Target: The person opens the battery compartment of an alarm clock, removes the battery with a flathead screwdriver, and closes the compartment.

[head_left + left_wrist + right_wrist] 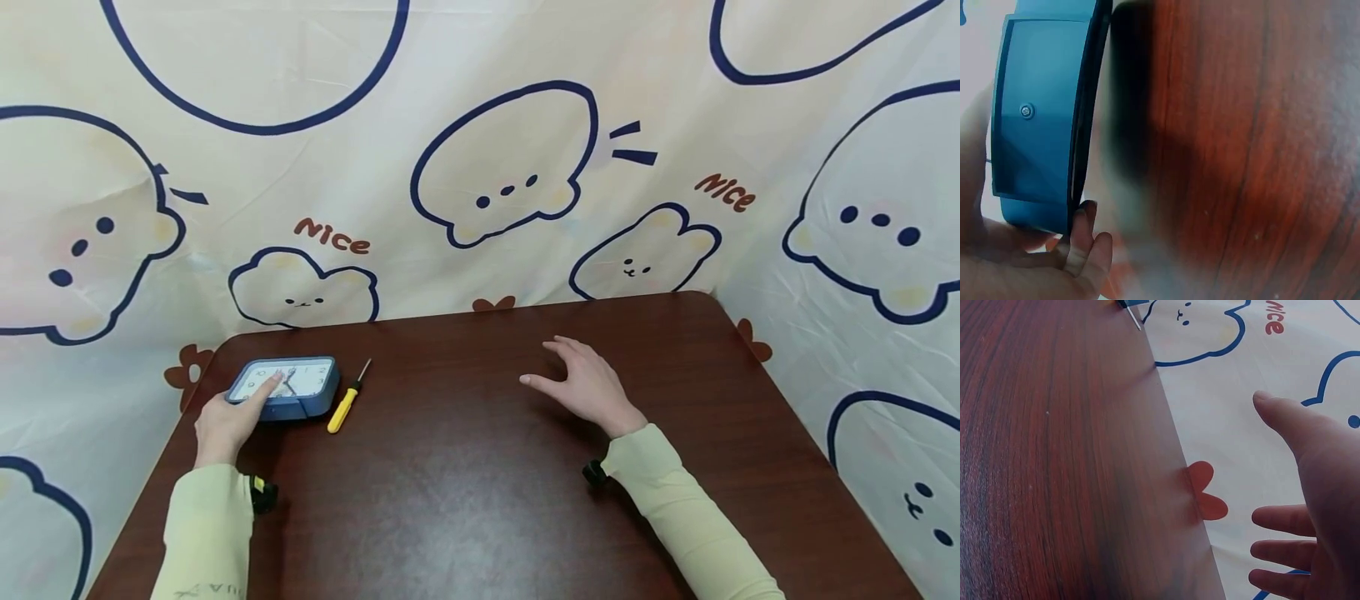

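A blue alarm clock (309,379) with a white face is at the far left of the table, face up in the head view. My left hand (227,423) grips its left end, thumb across the face and fingers curled at the underside. The left wrist view shows the blue side of the clock (1041,144) with a small screw in it, and fingertips (1083,240) at its lower edge. Just right of the clock lies a yellow-handled screwdriver (344,410), shaft pointing away. My right hand (588,386) is over the right half of the table, fingers spread, holding nothing.
The dark brown wooden table (465,483) has rounded far corners. A pale curtain (480,50) with cartoon outlines stands behind it and along both sides. A black device (262,494) is worn at the left wrist, another (595,474) at the right.
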{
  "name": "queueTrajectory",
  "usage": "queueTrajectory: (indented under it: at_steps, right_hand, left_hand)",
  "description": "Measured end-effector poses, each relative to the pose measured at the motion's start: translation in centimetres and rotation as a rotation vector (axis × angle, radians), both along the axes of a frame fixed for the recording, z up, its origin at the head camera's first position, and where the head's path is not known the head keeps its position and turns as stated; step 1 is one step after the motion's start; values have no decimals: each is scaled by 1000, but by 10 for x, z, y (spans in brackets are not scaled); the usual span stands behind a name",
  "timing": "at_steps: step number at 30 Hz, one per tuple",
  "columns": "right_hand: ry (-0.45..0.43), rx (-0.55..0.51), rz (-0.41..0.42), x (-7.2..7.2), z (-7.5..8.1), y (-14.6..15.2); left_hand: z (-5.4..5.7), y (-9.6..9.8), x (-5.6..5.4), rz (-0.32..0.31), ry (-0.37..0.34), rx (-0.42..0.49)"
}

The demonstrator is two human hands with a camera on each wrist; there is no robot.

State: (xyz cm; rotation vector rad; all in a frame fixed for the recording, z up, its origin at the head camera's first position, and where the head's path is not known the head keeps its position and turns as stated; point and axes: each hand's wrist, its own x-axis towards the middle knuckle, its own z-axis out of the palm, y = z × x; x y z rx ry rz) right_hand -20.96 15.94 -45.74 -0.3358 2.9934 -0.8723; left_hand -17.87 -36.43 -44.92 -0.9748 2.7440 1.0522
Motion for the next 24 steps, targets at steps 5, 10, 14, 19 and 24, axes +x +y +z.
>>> queueTrajectory:
  at_steps: [5,10,14,19,24]
  right_hand:
    - [-7,-1,-5,1,0,0]
    - [-7,-3,-7,1,-1,0]
    - [-11,-7,-8,2,-3,0]
    - [-8,-8,-9,2,-4,0]
    - [-8,-2,-3,0,-4,0]
  left_hand:
    - [6,1,-3,64,-18,53]
    - [9,-1,-4,122,-24,88]
    - [9,-2,-6,122,-27,88]
    - [7,-1,-7,125,-2,91]
    - [4,1,-4,155,26,118]
